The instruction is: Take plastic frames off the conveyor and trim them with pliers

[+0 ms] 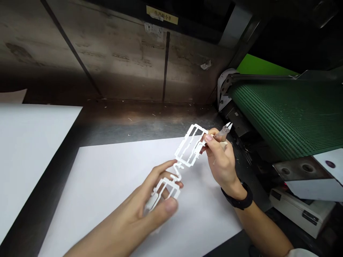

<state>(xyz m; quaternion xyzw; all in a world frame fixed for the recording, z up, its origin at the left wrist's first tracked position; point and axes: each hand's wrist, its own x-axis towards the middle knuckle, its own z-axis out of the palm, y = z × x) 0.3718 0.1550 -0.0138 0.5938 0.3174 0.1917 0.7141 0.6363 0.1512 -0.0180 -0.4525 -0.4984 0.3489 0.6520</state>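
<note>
Head view, left hand: nearest my camera, half curled, with the lower section of the part between thumb and fingers; I cannot tell whether they pinch it.
White plastic frame: I see it tilted between both hands, its upper section reaching the right thumb, its crooked link just beyond the left fingers.
Right hand: grasping the upper section's edge between thumb and fingers, with nippers tucked in the same hand, tips pointing away from the frame.
Progress: by my judgement, early or partway; both sections remain joined, and small pieces sit inside the upper one. Any cutting or separating is left; I cannot make out finished cuts.
White sheet: beneath both hands, on the worktop.
Green belt: beyond the right hand, to its right.
</note>
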